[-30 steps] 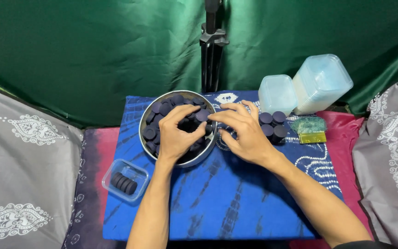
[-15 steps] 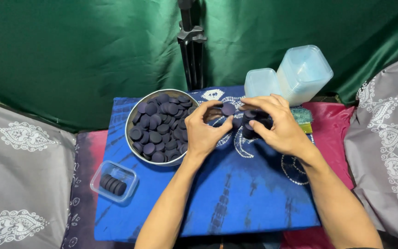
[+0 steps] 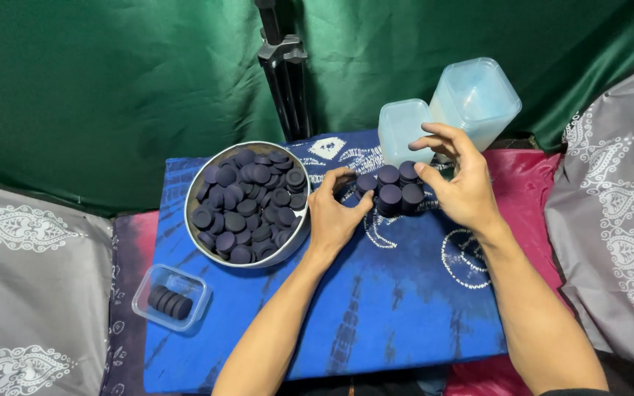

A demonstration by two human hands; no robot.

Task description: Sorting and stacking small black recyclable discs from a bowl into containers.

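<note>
Dark purple discs (image 3: 390, 189) stood in short stacks at the centre of the frame on the blue patterned cloth (image 3: 376, 308). The left hand (image 3: 335, 216) pinched the leftmost stack between thumb and fingers; the right hand (image 3: 460, 183) cupped the right side, fingers spread. Left of them sat a round metal tin (image 3: 198, 198) full of discs.
</note>
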